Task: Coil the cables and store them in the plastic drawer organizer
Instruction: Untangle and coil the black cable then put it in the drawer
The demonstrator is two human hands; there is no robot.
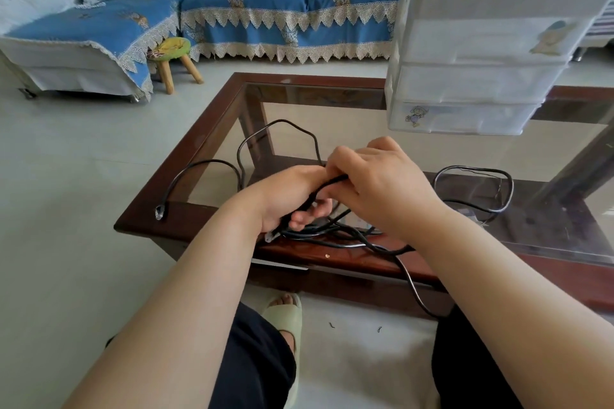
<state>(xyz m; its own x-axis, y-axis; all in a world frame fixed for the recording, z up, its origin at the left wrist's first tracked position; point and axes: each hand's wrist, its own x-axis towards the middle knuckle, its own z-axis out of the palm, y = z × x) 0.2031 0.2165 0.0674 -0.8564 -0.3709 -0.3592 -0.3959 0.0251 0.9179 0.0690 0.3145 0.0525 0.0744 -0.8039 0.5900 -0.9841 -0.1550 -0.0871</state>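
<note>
A long black network cable (pixel 278 124) sprawls in loose loops over the glass coffee table (pixel 186 159). One clear plug (pixel 160 212) lies at the table's left edge. My left hand (pixel 289 196) grips the cable near its other plug (pixel 271 236), which pokes out below the fist. My right hand (pixel 375 183) closes on the same cable just beyond the left fingers. A second black cable loop (pixel 505 189) lies on the glass to the right. The translucent white plastic drawer organizer (pixel 481 53) stands on the table's far right, its drawers shut.
A blue sofa (pixel 285 16) with lace trim lines the far wall, with crumpled clothes on it. A small wooden stool (pixel 172 60) stands on the floor to the left. My knees and a slippered foot (pixel 285 319) are below the table's near edge.
</note>
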